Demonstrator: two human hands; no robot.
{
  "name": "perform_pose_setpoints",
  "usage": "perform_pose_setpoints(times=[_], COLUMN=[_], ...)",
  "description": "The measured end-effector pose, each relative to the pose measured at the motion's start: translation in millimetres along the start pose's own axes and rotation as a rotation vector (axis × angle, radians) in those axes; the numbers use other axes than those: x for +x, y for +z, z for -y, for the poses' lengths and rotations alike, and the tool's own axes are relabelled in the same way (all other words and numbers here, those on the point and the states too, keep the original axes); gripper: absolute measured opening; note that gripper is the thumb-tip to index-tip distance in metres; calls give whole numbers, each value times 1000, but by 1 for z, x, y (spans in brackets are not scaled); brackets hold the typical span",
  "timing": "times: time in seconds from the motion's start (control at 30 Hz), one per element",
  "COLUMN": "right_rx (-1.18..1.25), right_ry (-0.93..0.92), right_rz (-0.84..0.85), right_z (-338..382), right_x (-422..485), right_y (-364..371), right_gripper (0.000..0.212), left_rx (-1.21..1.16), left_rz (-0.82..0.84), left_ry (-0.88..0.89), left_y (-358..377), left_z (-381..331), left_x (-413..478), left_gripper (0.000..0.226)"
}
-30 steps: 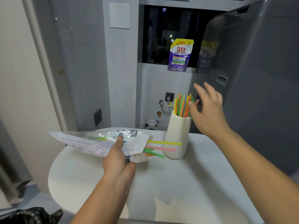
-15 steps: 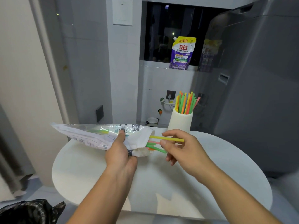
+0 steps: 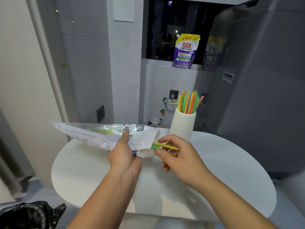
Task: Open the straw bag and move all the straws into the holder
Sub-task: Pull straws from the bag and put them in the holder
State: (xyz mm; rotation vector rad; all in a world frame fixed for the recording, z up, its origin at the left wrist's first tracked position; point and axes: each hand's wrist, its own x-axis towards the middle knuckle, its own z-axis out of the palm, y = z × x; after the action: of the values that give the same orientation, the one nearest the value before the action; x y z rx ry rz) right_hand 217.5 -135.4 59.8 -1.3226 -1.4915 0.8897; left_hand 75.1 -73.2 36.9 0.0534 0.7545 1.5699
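My left hand grips the white printed straw bag near its open right end and holds it level above the round white table. A yellow straw and a green straw stick out of the bag's mouth. My right hand pinches these straws between thumb and fingers, right at the opening. The cream holder stands upright at the table's far edge, behind my right hand, with several coloured straws standing in it.
A large grey appliance stands close on the right of the table. A purple detergent pouch sits on the window ledge behind. A black rubbish bag lies on the floor at the lower left.
My right hand came back from the holder's top to the bag's mouth and closed on the protruding straws. The left hand kept its hold on the bag.
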Motion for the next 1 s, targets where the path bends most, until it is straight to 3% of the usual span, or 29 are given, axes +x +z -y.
perform_pose_setpoints(times=[0.23,0.5,0.57,0.67,0.87,1.0], right_rx=[91,211,280,276,234,340], right_ry=[24,90,119,128,127,213], right_rz=[-34,-198,-174,-110,-102,-93], right_z=[-1,-4,-4,-4,-5,-4], right_x=[5,6,5,4,6,6], right_y=[-1,-23,-23,-19,-27,-32], right_gripper=[10,8,3,17,6,5], left_rx=[-1,-28,-28,-29,-35,-34], left_rz=[13,-19,-25,-27,-27,-37], left_ry=[17,36,43,43,43,47], left_y=[-1,0,0,2,3,3], left_z=[-2,-10,-10,-8,-10,-11], left_x=[1,2,2,-1,-3,-5], left_gripper=[44,43,44,44,43,44])
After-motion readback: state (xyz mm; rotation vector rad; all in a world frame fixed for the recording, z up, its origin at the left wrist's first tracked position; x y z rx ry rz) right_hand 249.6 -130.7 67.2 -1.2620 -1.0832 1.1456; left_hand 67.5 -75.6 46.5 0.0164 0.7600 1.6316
